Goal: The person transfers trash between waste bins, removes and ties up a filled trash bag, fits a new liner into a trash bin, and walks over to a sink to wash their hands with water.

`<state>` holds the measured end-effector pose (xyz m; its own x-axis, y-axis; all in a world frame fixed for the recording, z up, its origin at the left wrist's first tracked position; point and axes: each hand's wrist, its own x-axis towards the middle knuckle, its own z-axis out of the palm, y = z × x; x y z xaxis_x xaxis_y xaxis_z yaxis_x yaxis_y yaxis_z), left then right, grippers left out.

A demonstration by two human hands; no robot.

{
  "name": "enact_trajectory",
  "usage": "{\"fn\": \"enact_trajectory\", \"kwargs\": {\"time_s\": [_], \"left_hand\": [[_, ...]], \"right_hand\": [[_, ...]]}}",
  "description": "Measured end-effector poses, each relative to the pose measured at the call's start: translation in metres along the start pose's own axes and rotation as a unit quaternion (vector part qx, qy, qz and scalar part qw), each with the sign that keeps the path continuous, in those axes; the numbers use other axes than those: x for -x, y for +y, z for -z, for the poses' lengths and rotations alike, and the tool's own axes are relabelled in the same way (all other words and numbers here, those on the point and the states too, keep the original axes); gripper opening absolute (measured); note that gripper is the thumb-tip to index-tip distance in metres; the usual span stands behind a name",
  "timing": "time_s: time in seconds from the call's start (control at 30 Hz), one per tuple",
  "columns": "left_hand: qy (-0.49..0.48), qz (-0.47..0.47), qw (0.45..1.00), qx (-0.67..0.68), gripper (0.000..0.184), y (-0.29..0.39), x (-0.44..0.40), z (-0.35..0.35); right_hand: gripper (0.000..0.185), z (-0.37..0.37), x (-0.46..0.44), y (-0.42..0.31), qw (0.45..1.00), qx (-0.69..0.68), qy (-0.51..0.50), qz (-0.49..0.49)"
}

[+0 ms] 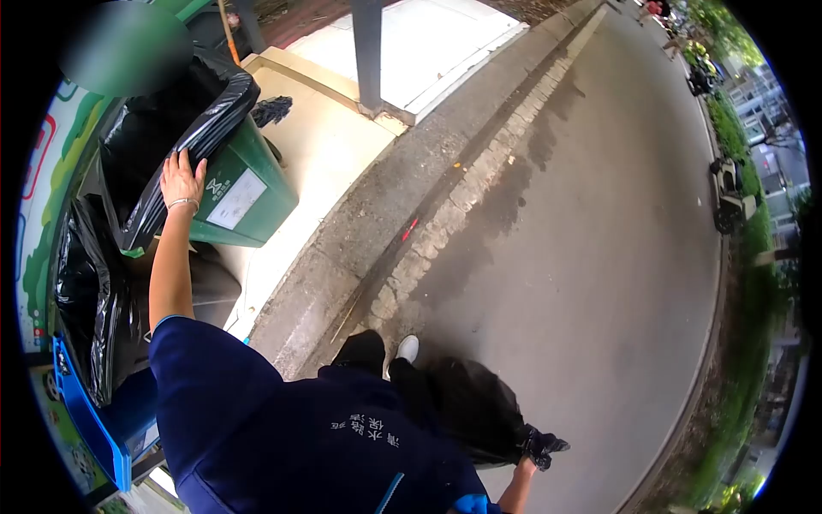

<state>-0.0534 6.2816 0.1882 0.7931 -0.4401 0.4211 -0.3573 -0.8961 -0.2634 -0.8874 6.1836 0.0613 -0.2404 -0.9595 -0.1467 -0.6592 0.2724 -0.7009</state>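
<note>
My left hand (181, 177) rests on the black liner (193, 128) folded over the rim of a green wheeled bin (257, 184). Its fingers lie stretched out and the thumb stands apart. A white label shows on the bin's front. Low on the right, my right hand (533, 458) grips a filled black garbage bag (475, 407) hanging by my legs. Dark bunched material covers those fingers; whether it is a glove or the bag's neck, I cannot tell.
Beside the green bin stand another black-lined bin (94, 300) and a blue bin (90, 420). A dark crumpled item (272, 110) lies on the pale ledge. A kerb (377, 223) borders the road (616, 257). Scooters (732, 193) and people are at the far side.
</note>
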Motion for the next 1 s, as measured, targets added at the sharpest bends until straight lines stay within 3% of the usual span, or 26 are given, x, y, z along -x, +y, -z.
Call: {"fn": "enact_trajectory", "kwargs": {"time_s": [0.03,0.13,0.2,0.23,0.43,0.5,0.53,0.6,0.63,0.67,0.73,0.8,0.83,0.9,1.0], "left_hand": [[-0.005,0.005,1.0,0.001,0.052,0.001,-0.005,0.0],[0.024,-0.025,0.999,0.001,0.055,0.004,-0.028,0.0],[0.032,-0.036,0.999,-0.002,0.055,0.011,-0.046,0.008],[0.026,-0.046,0.999,0.006,0.058,0.012,-0.056,0.006],[-0.104,-0.035,0.978,0.176,0.064,0.019,-0.077,0.002],[-0.06,-0.067,0.975,0.204,0.064,0.015,-0.075,0.0],[-0.09,-0.057,0.97,0.218,0.065,0.016,-0.077,0.002],[-0.131,-0.04,0.961,0.242,0.066,0.016,-0.081,0.006],[-0.143,-0.036,0.957,0.249,0.066,0.016,-0.081,0.006],[-0.156,-0.029,0.955,0.251,0.066,0.016,-0.082,0.006],[-0.175,-0.011,0.944,0.278,0.065,0.015,-0.086,0.009],[-0.178,0.005,0.939,0.296,0.064,0.015,-0.087,0.011],[-0.18,0.02,0.939,0.292,0.064,0.015,-0.089,0.013],[-0.176,0.017,0.941,0.289,0.064,0.015,-0.09,0.017],[-0.144,0.019,0.942,0.303,0.062,0.015,-0.089,0.014]], "right_hand": [[0.008,-0.014,-0.017,-0.002,0.978,0.121,0.004,0.172],[0.004,-0.059,-0.043,-0.116,0.956,0.207,-0.055,0.2],[0.009,-0.087,-0.046,-0.202,0.957,0.207,-0.195,0.057],[0.019,-0.109,-0.063,-0.17,0.89,0.337,-0.187,0.245],[0.023,-0.247,-0.102,-0.313,0.828,0.313,-0.216,0.413],[0.024,-0.276,-0.113,-0.376,0.82,0.282,-0.209,0.451],[0.024,-0.287,-0.117,-0.409,0.816,0.273,-0.204,0.468],[0.025,-0.309,-0.112,-0.49,0.893,0.139,-0.276,0.327],[0.026,-0.321,-0.111,-0.525,0.931,-0.013,-0.331,0.156],[0.026,-0.332,-0.116,-0.545,0.927,-0.007,-0.336,0.165],[0.025,-0.355,-0.122,-0.58,0.874,0.015,-0.38,0.302],[0.024,-0.37,-0.121,-0.618,0.863,-0.031,-0.425,0.27],[0.022,-0.379,-0.122,-0.646,0.853,0.058,-0.403,0.327],[0.02,-0.402,-0.132,-0.702,0.681,0.165,-0.31,0.643],[0.019,-0.444,-0.115,-0.792,0.637,0.133,-0.245,0.719]]}}
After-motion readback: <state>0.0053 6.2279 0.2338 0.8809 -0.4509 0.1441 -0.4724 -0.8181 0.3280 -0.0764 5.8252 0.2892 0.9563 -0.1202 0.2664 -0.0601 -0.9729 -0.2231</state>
